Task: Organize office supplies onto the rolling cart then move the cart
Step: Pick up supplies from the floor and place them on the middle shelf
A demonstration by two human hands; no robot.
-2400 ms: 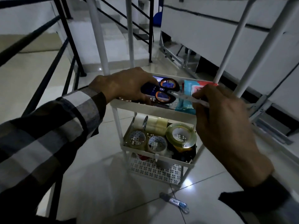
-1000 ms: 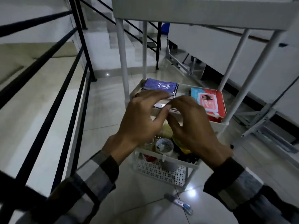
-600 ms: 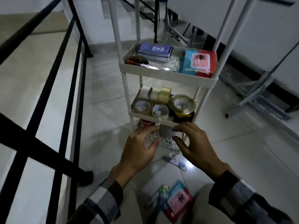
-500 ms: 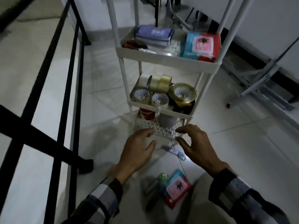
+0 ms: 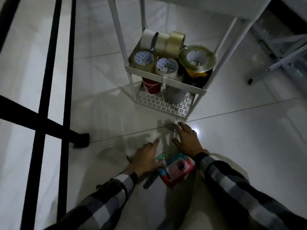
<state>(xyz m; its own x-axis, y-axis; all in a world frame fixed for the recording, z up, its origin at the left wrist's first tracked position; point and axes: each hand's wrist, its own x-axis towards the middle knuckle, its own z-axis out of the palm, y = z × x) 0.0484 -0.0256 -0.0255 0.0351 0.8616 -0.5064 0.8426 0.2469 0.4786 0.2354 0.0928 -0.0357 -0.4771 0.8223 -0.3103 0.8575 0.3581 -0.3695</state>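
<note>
Down low, both hands [image 5: 166,150] reach open-fingered over the floor items [image 5: 176,168]

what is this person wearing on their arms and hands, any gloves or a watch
Both arms are in long sleeves of a plaid shirt, dark checks crossed by wide pale grey bands, the left sleeve and the right sleeve alike. The cuffs end at the wrists. The left hand and right hand are bare, with no gloves. No watch or ring shows, though the light is dim.

Dim glossy tiled floor [image 5: 249,146] beside a black railing [image 5: 41,113].
</note>
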